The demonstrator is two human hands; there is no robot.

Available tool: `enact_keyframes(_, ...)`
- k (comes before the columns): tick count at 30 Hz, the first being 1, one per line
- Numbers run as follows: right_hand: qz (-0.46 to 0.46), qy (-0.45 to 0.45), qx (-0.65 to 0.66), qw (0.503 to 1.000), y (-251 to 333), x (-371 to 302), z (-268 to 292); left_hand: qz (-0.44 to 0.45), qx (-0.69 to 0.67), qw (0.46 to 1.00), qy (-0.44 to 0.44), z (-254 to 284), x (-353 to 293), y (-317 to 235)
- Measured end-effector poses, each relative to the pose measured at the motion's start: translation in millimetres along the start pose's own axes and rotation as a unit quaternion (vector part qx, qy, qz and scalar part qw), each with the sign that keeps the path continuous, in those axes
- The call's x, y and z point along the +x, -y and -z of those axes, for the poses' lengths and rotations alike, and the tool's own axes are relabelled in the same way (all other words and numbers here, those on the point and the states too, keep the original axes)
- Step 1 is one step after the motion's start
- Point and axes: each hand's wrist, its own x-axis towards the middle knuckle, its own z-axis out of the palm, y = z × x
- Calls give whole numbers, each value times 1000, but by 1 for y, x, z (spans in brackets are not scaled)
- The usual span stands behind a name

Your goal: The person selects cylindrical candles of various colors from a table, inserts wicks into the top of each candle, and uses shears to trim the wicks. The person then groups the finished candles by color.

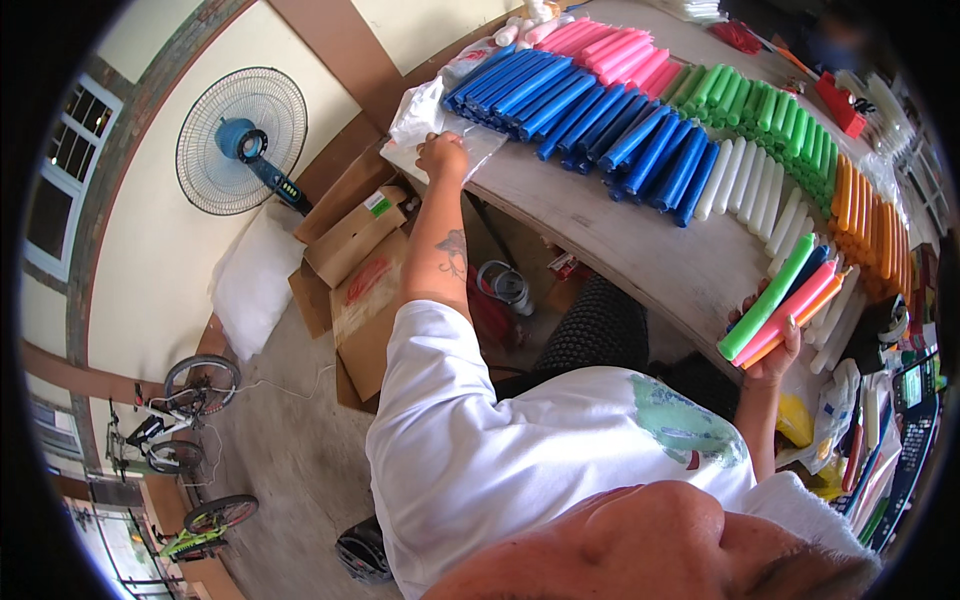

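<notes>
Holding a small bundle of candles (780, 312) in green, pink, orange and blue, your right hand (772, 362) keeps its grip pressed around their lower ends at the near edge of the table (640, 255). Their long axes point up and to the right, toward the white candles (760, 195) and orange candles (870, 225) lying just beyond. Your left hand (442, 156) is well apart, stretched out to the table's far left end, its grip closed down on a clear plastic bag (470, 140) that lies flat there, just beside the row of blue candles (590, 120). The bag therefore lies far to the left of the bundle, with the left hand the nearer one. Between the two hands, the table's near strip is bare wood, giving room to move along the edge. Pink candles (610, 50) and green candles (760, 105) fill the farther side. Below the left edge sit cardboard boxes (355, 250) and a standing fan (242, 140).
</notes>
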Motion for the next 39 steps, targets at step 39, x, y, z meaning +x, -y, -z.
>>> enact_keyframes(39,20,9,48,999,21,-37,-4,-670,-73,714,190,30,-181,-237)
